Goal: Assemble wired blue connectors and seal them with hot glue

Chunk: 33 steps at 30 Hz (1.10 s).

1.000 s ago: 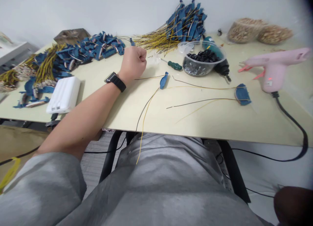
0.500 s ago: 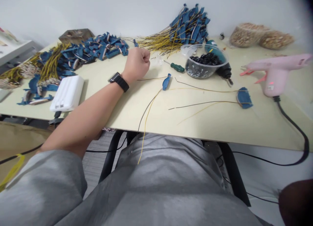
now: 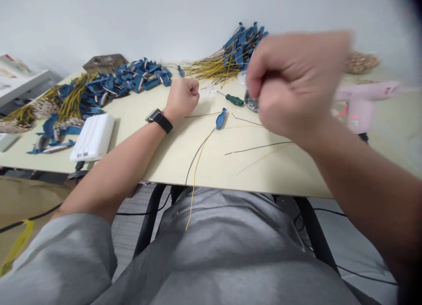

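My left hand, a watch on its wrist, rests on the table as a closed fist, with nothing showing in it. Close to its right lies a small blue piece with thin black and yellow wires; one dark wire runs toward my left wrist. Raised above the table, my right hand is also clenched, somewhat blurred, and nothing shows in its fingers. It covers most of the clear tub and hides the second blue piece, whose black wire still shows. A green screwdriver lies between the hands.
A pink glue gun is at the right, partly behind my right arm. Wired blue pieces are heaped at the back, and more blue pieces lie at the left. A white power bank sits near the front edge.
My right hand has come into view from the right as a fist, now covering the tub and second blue piece. My left fist stays in place; the view has tilted slightly.
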Each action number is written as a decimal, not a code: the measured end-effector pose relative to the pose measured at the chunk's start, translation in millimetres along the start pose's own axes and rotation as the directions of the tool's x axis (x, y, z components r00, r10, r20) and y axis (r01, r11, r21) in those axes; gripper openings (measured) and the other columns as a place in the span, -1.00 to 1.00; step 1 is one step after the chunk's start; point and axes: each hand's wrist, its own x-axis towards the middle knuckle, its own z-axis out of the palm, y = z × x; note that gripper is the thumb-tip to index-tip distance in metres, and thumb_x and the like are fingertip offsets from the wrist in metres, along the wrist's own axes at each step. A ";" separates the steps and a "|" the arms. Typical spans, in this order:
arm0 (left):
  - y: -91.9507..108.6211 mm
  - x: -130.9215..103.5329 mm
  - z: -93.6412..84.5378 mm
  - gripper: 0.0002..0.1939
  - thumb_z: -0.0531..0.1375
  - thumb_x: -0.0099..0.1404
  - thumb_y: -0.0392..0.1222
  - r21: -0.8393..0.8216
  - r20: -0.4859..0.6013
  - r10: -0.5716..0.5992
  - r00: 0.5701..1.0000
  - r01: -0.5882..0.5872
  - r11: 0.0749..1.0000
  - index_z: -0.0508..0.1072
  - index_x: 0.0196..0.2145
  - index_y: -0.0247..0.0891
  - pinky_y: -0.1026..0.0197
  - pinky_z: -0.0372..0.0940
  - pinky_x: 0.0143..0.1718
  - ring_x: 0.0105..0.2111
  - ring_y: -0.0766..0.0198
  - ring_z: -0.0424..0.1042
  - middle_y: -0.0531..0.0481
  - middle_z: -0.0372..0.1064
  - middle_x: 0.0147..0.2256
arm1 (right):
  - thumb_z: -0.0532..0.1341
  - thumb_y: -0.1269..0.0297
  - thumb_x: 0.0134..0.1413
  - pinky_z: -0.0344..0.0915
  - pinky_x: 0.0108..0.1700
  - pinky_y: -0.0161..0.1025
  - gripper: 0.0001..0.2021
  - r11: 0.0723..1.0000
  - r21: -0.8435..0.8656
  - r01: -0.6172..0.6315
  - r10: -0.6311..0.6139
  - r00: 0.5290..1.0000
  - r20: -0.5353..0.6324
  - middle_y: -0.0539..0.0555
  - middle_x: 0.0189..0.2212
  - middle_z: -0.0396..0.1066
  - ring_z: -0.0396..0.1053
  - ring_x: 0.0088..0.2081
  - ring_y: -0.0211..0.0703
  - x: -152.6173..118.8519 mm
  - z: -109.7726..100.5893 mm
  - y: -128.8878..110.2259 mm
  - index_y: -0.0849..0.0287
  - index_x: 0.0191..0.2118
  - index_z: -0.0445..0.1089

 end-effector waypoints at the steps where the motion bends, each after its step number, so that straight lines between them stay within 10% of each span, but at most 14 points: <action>1: 0.6 -0.2 0.7 -0.46 0.21 0.01 -0.59 -0.008 -0.011 0.001 1.000 -0.001 1.000 -0.10 -0.55 -0.11 -0.04 -0.18 -0.26 -0.39 0.23 -0.18 0.11 -0.27 -0.50 | 0.16 0.72 0.07 0.17 -0.24 -0.13 -0.69 0.999 -0.010 0.054 -0.054 0.998 -0.032 -0.02 -0.48 0.30 0.25 -0.39 -0.19 0.1 5.0 7.8 0.11 -0.46 0.29; 10: 8.1 -2.9 -1.4 -0.50 0.16 0.04 -0.59 -0.021 0.006 0.026 1.000 -0.026 0.999 -0.09 -0.53 -0.13 -0.02 -0.20 -0.27 -0.40 0.24 -0.22 0.13 -0.25 -0.50 | 0.16 0.51 -0.12 0.00 -0.26 -0.11 -0.86 0.977 -0.097 -0.189 0.211 0.925 0.316 -0.04 -0.62 0.23 0.15 -0.50 -0.23 -18.7 40.0 57.4 0.12 -0.55 0.31; 33: -2.7 2.0 5.0 -0.46 0.19 0.00 -0.60 -0.019 -0.019 0.051 0.999 -0.051 0.999 -0.12 -0.54 -0.13 -0.03 -0.21 -0.29 -0.41 0.26 -0.23 0.14 -0.30 -0.50 | 0.13 0.53 -0.05 0.00 -0.27 -0.11 -0.75 0.970 0.033 -0.240 0.234 0.962 0.139 -0.04 -0.62 0.11 0.08 -0.48 -0.24 -23.9 53.6 70.3 0.09 -0.59 0.11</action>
